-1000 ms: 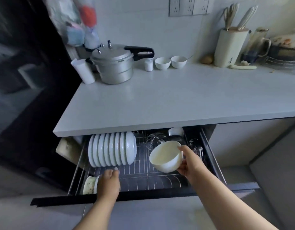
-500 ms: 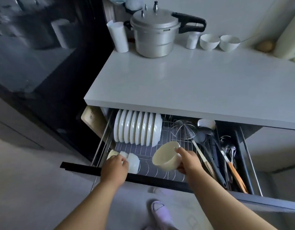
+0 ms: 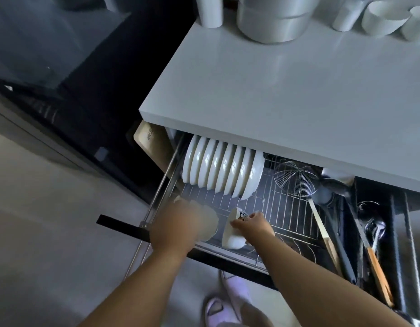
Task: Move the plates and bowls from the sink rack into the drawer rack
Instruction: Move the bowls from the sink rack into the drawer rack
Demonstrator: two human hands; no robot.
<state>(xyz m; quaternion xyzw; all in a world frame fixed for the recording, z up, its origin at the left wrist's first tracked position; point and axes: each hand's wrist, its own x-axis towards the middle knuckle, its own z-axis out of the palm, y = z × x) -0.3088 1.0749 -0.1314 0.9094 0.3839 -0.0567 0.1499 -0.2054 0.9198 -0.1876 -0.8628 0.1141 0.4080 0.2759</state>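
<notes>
The wire drawer rack (image 3: 284, 208) is pulled out below the white counter (image 3: 286, 95). Several white plates (image 3: 220, 171) stand on edge in a row at its back left. My right hand (image 3: 251, 226) grips a white bowl (image 3: 232, 237) by the rim, tipped on its side and low in the front of the rack. My left hand (image 3: 178, 225) rests over the white bowls (image 3: 211, 223) standing at the front left, just beside that bowl. The sink rack is out of view.
A wire skimmer (image 3: 294, 179), ladles and wooden-handled utensils (image 3: 378, 277) fill the drawer's right side. A metal pot (image 3: 272, 17), a cup and small bowls (image 3: 383, 20) sit on the counter's far edge. A dark appliance stands left. My slippered foot (image 3: 227, 300) is below the drawer front (image 3: 124, 226).
My right hand has lowered the bowl from above the rack down into its front, tipping it on its side next to the bowls under my left hand. My view swung downward.
</notes>
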